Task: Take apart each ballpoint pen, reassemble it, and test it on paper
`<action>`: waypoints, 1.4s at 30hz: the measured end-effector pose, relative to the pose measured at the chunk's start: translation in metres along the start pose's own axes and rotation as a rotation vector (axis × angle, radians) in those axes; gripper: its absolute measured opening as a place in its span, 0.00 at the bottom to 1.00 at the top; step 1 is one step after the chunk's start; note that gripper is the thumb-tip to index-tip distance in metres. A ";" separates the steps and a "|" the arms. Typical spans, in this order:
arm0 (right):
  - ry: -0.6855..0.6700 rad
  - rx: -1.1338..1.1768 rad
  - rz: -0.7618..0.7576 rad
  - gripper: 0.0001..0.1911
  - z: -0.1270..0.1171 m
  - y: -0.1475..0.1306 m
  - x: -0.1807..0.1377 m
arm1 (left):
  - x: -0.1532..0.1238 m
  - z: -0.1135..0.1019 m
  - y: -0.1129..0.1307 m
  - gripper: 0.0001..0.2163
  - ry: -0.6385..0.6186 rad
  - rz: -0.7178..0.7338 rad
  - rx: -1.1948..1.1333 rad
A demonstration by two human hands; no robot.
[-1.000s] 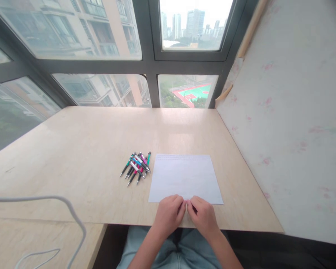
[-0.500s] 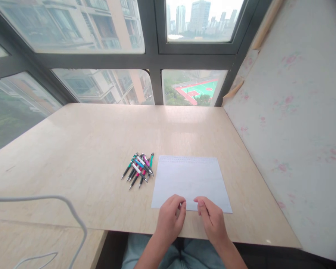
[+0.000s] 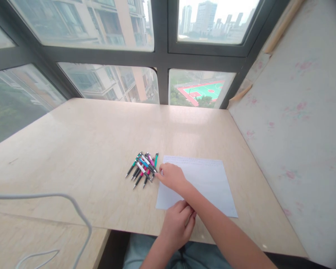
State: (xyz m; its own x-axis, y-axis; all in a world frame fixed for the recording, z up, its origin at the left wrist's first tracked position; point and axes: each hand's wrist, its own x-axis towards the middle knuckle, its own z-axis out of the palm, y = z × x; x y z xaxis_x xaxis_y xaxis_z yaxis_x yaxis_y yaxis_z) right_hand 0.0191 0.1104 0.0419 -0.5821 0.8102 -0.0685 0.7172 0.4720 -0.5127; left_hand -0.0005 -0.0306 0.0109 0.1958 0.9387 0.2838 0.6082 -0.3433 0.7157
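A loose pile of several click pens with black grips and white, green, blue, pink and purple barrels lies left of a sheet of white paper. My right hand reaches leftward over the paper's left side. Its thumb and forefinger are a little apart, right at the tips of the nearest pens, and I see no pen lifted. Below it, my left hand rests at the paper's near edge with curled fingers, seemingly holding nothing, partly hidden under my right forearm. Lines of handwriting run along the paper's far edge.
The pale tabletop reaches back to the grey-framed window. A flowered wall bounds the right side. A white cable loops over the lower left, above a second tabletop section.
My right hand has moved left and forward from the paper's near edge to the pens, crossing over my left hand. The left hand has shifted slightly right. The view has turned a little.
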 end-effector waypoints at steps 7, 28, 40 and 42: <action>0.029 0.092 0.007 0.14 0.003 0.001 0.000 | 0.000 0.001 -0.002 0.09 0.009 -0.008 -0.015; 0.517 1.134 0.329 0.15 -0.034 0.067 -0.100 | 0.013 -0.013 -0.009 0.21 0.302 -0.436 -0.830; 0.429 1.101 0.391 0.23 -0.012 0.085 -0.151 | 0.027 0.000 -0.003 0.17 0.229 -0.508 -1.052; 0.353 1.108 0.380 0.23 -0.009 0.088 -0.155 | 0.026 -0.003 -0.004 0.17 0.208 -0.505 -1.035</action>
State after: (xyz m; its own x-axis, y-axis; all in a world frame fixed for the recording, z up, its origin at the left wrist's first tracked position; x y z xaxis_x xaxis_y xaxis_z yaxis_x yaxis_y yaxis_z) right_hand 0.1760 0.0298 0.0154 -0.1472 0.9631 -0.2255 0.0046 -0.2273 -0.9738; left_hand -0.0006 -0.0050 0.0175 -0.0771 0.9855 -0.1510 -0.3546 0.1144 0.9280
